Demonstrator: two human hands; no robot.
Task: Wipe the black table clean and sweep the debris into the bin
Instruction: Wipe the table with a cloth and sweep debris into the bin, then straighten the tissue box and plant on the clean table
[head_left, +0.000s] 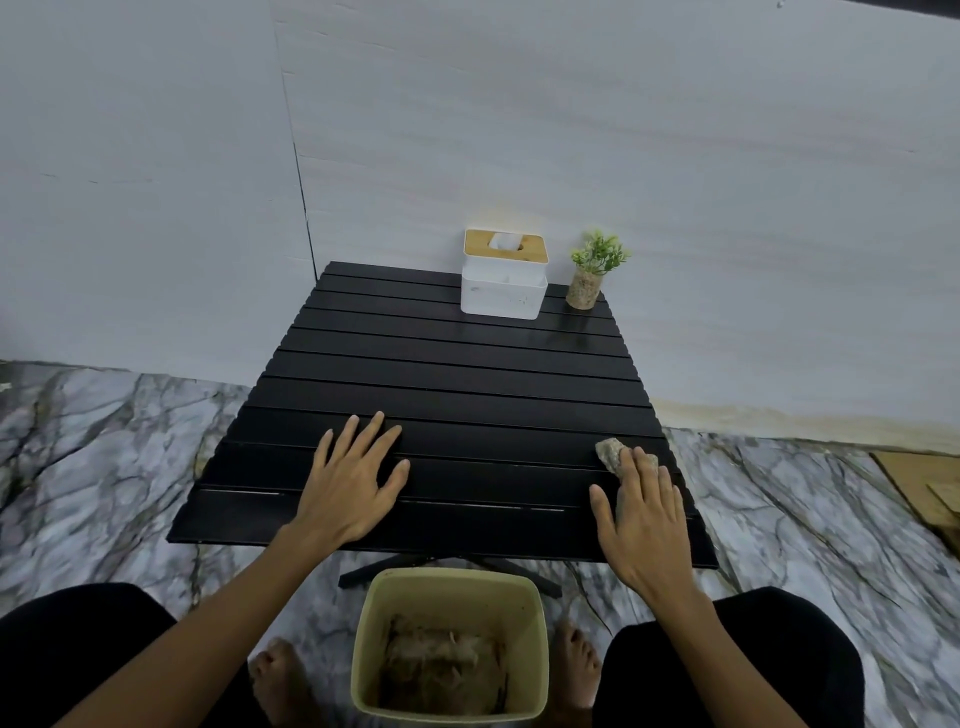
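The black slatted table (467, 374) stands in front of me. My left hand (353, 478) lies flat on its near left part, fingers spread, holding nothing. My right hand (641, 514) presses flat on a crumpled, dirty tissue (612, 453) near the table's right front corner; only the wad's far end shows beyond my fingertips. A pale yellow-green bin (535, 644) sits on the floor below the front edge, between my feet, with brownish debris (441, 665) in its bottom.
A white tissue box with a wooden lid (504, 275) and a small potted plant (592, 270) stand at the table's far right, against the white wall. Marble-patterned floor surrounds the table. A wooden board (924, 483) lies on the floor at right.
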